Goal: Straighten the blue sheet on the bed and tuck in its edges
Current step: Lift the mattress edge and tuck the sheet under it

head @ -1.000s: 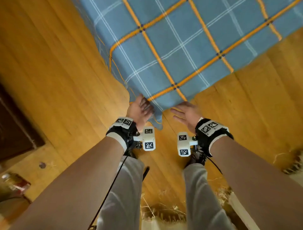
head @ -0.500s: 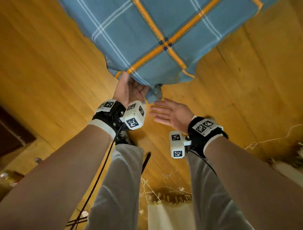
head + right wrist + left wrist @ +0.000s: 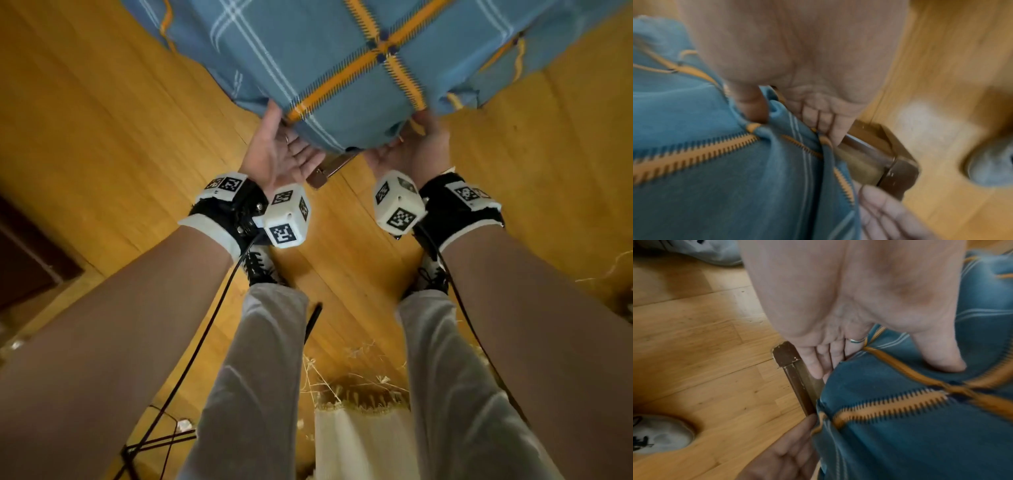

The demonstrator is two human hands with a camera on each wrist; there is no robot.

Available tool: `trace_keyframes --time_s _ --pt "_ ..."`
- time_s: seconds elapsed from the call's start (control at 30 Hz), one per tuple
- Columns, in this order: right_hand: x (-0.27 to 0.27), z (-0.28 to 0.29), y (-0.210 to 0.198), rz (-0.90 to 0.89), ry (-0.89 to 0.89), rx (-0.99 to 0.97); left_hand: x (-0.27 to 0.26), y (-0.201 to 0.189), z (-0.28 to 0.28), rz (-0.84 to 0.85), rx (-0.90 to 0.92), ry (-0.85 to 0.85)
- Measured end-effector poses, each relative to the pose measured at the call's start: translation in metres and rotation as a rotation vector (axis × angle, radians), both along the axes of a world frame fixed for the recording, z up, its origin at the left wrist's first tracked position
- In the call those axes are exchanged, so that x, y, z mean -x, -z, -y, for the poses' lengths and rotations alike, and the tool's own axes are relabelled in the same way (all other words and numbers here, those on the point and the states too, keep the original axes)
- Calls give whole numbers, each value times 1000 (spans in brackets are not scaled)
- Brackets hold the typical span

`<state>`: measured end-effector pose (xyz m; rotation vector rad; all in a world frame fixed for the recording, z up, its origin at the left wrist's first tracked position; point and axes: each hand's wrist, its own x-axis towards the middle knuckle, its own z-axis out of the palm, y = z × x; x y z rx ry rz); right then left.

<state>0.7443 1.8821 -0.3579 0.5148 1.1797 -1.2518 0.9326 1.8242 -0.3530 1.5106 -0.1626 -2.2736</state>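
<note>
The blue sheet (image 3: 329,68), checked with orange and white lines, covers the bed corner at the top of the head view. My left hand (image 3: 287,150) is palm up beneath that corner. In the left wrist view its straight fingers (image 3: 818,363) slide under the sheet (image 3: 900,434) beside the brown bed leg (image 3: 797,382), with the thumb lying on top. My right hand (image 3: 414,147) is under the corner's right side. There the thumb and fingers (image 3: 818,120) pinch a bunched fold of the sheet (image 3: 735,178).
The brown bed leg (image 3: 325,173) stands on the wooden floor (image 3: 102,120) between my hands. My shoes (image 3: 258,270) are just below it. A cream fringed rug (image 3: 359,428) lies behind my feet, black cables (image 3: 154,442) at lower left, dark furniture (image 3: 27,260) at far left.
Both hands turned palm up and went under the sheet's corner. The right hand, held free in the air before, now holds a fold. My view has moved closer to the corner.
</note>
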Motion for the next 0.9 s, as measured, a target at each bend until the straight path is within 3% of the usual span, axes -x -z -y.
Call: trace_keyframes --time_s 0.1,0.2,0.37,0.5,0.73,0.9 --pt "12 -21 -3 -181 -219 -135 -3 -2 -10 37 -9 -65" --pt "18 -42 -7 -232 -299 -247 -13 -12 -19 169 -16 -64" --pt "23 -36 -26 -419 -183 -275 -15 -37 -15 221 -32 -149" --pt "29 -15 -25 -534 -152 -235 -7 -31 0 219 15 -215" --pt "11 0 5 -211 -127 -141 0 2 12 47 -19 -263" --pt "6 -3 2 -135 -84 -96 -8 11 16 16 13 -55"
